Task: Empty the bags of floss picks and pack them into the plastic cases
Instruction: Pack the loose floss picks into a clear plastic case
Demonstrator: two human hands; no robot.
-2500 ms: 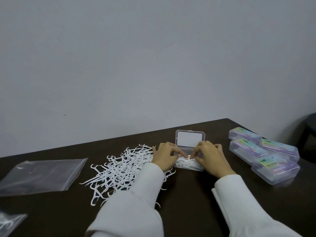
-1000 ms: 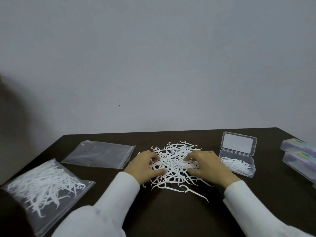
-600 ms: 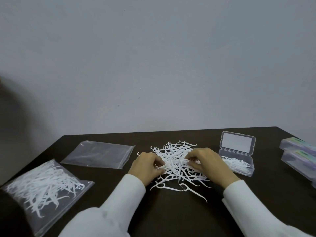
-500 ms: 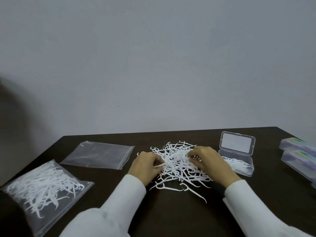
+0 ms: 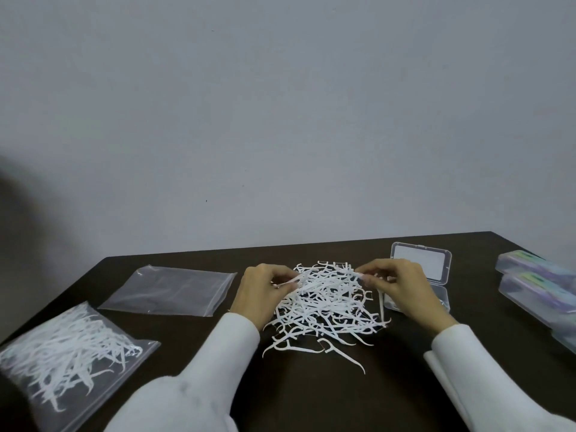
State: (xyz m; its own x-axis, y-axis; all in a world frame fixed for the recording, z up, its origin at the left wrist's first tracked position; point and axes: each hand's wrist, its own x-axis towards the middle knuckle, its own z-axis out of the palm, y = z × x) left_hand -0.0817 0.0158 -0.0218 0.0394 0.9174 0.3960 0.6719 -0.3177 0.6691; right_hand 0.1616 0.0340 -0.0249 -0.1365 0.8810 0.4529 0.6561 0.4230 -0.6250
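A loose heap of white floss picks [image 5: 327,304] lies in the middle of the dark table [image 5: 311,397]. My left hand [image 5: 261,294] pinches floss picks at the heap's left edge. My right hand [image 5: 402,291] pinches floss picks at the heap's right edge, and one pick hangs down below its fingers. Behind my right hand stands an open clear plastic case [image 5: 420,266] with its lid up; its tray is mostly hidden by the hand. An empty clear bag [image 5: 168,289] lies flat to the left. A full bag of floss picks [image 5: 62,353] sits at the front left.
Closed plastic cases with coloured labels [image 5: 539,285] are stacked at the table's right edge. A plain grey wall rises behind the table. The table's front left corner falls away near the full bag.
Both hands left the open case and moved to the heap. They have since lifted slightly, each pinching picks from its side. The view swung left, bringing the full bag into sight.
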